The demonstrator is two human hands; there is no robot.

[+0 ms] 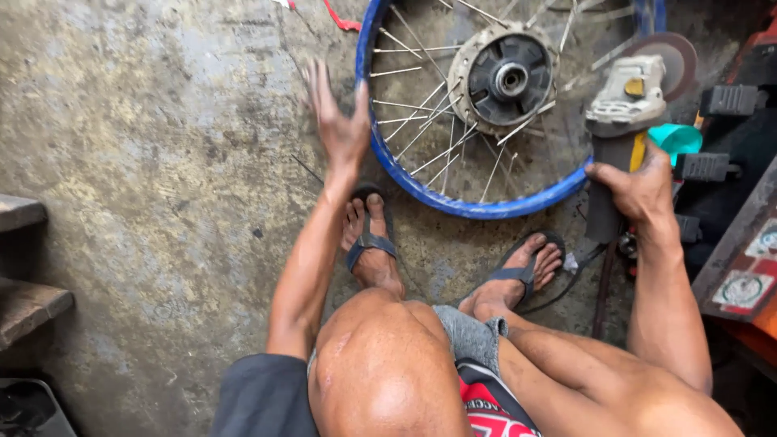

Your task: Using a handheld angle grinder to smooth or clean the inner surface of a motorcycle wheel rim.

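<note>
A spoked wheel with a blue rim (421,182) and a grey metal hub (506,77) lies flat on the stained concrete floor in front of my sandalled feet. My left hand (338,121) is open, fingers spread, its thumb side against the rim's left edge. My right hand (639,190) grips the dark body of an angle grinder (627,101), whose pale head and brown disc rest over the rim's right side.
A teal cup (678,139) and dark motorcycle parts (712,166) crowd the right edge. A cable (566,283) runs along the floor by my right foot. Wooden steps (24,303) and a dark tray (28,405) sit at the left.
</note>
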